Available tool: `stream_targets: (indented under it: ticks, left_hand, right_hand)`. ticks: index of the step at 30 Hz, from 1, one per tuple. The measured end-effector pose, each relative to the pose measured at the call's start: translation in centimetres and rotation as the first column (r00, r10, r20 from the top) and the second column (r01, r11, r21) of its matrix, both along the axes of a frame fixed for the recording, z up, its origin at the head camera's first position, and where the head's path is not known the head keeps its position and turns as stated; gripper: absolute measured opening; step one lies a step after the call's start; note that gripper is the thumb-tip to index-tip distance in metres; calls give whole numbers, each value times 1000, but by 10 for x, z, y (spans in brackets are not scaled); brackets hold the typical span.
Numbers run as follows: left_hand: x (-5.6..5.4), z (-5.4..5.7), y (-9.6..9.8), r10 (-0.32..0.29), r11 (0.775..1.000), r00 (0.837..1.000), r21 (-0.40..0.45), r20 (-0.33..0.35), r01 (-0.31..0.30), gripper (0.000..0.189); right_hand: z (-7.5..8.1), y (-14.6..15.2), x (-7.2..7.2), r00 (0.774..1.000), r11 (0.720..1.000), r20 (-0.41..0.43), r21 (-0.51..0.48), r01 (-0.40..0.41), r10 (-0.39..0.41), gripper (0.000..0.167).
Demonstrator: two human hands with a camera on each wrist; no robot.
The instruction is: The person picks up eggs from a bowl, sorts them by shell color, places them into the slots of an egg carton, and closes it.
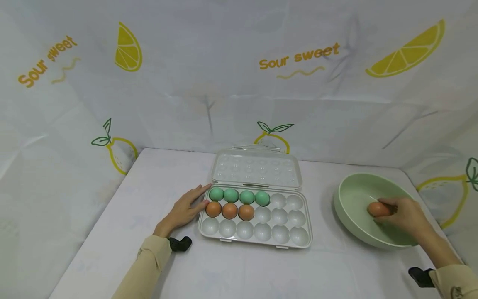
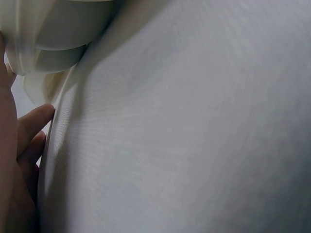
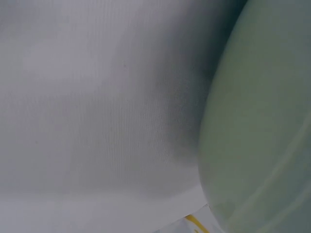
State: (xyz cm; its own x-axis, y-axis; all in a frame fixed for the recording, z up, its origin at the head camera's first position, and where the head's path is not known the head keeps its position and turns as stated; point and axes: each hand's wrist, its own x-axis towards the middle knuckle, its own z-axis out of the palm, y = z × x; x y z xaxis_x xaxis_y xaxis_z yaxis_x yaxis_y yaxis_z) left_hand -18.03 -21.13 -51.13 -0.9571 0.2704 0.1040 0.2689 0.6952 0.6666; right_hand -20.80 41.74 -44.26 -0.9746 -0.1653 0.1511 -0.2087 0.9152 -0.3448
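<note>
My right hand (image 1: pixel 405 215) reaches into a light green bowl (image 1: pixel 351 198) at the right and pinches a brown egg (image 1: pixel 378 209) between thumb and fingers. At the middle of the table lies a pale plastic egg tray (image 1: pixel 263 231) with cup hollows. Several green eggs (image 1: pixel 247 197) fill part of its back row, and three brown eggs (image 1: pixel 229 211) sit at the left of the middle row. My left hand (image 1: pixel 183 211) rests with extended fingers against the tray's left edge. In the right wrist view only the bowl's outer wall (image 3: pixel 257 121) shows; that hand is hidden there.
The tray's clear lid (image 1: pixel 257 168) lies folded back behind it. A white cloth (image 1: pixel 239 270) covers the table, and a lemon-printed sheet (image 1: pixel 209 83) hangs behind. Black wrist mounts, left (image 1: pixel 181 244) and right (image 1: pixel 421 277), stick out by the sleeves.
</note>
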Motion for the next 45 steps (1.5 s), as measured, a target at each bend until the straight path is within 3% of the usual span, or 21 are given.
stream_targets:
  ticks: [7, 12, 15, 17, 22, 24, 29, 30, 31, 34, 36, 37, 38, 42, 45]
  left_hand:
    - [0, -1, 0, 1, 1000, 1000, -5, -4, -1, 57]
    - [1, -1, 0, 0, 1000, 1000, -11, -2, 0, 57]
    - [0, 0, -1, -4, 1000, 1000, -10, -4, 4, 57]
    - [0, 0, -1, -8, 1000, 1000, -9, -6, 8, 57]
    - [-1, -1, -1, -11, 1000, 1000, -13, -11, 11, 57]
    - [-1, -1, -1, -11, 1000, 1000, -13, -11, 11, 57]
    - [-1, -2, -1, -10, 1000, 1000, -9, -12, 10, 57]
    - [-1, -2, -1, -11, 1000, 1000, -8, -12, 11, 57]
    - [-1, -2, -1, -11, 1000, 1000, -8, -14, 11, 57]
    - [-2, -2, -1, -11, 1000, 1000, -7, -16, 11, 57]
    - [-2, -1, -1, -11, 1000, 1000, -9, -19, 11, 57]
    - [-2, -1, -1, -11, 1000, 1000, -9, -19, 11, 57]
    - [-2, -1, -1, -11, 1000, 1000, -10, -18, 10, 57]
    - [-1, 0, -1, -6, 1000, 1000, -14, -17, 5, 57]
    - [0, 0, -1, -4, 1000, 1000, -10, -18, 4, 56]
  right_hand:
    - [-2, -2, 4, 999, 1000, -28, -23, 21, -22, 56]
    - [-4, -3, 8, 994, 990, -53, -109, 86, -92, 58]
    - [-4, -7, 11, 987, 960, -13, -238, 150, -158, 62]
    - [-2, -12, 13, 980, 914, 32, -356, 196, -198, 66]
    - [5, -30, 18, 951, 733, 120, -612, 297, -285, 67]
    - [8, -38, 19, 941, 612, 170, -723, 320, -292, 61]
    - [16, -59, 19, 930, 228, 268, -917, 326, -252, 53]
    - [18, -63, 19, 932, 181, 270, -931, 317, -244, 52]
    - [20, -67, 18, 934, 153, 266, -939, 307, -239, 51]
    - [24, -76, 18, 953, 110, 233, -960, 257, -196, 50]
    - [26, -83, 17, 964, 95, 204, -970, 222, -169, 49]
    - [26, -86, 17, 969, 101, 190, -973, 208, -158, 49]
    - [26, -89, 16, 972, 108, 182, -974, 199, -148, 49]
    - [24, -105, 17, 981, 200, 149, -964, 173, -127, 50]
    - [22, -118, 19, 988, 242, 121, -960, 141, -96, 53]
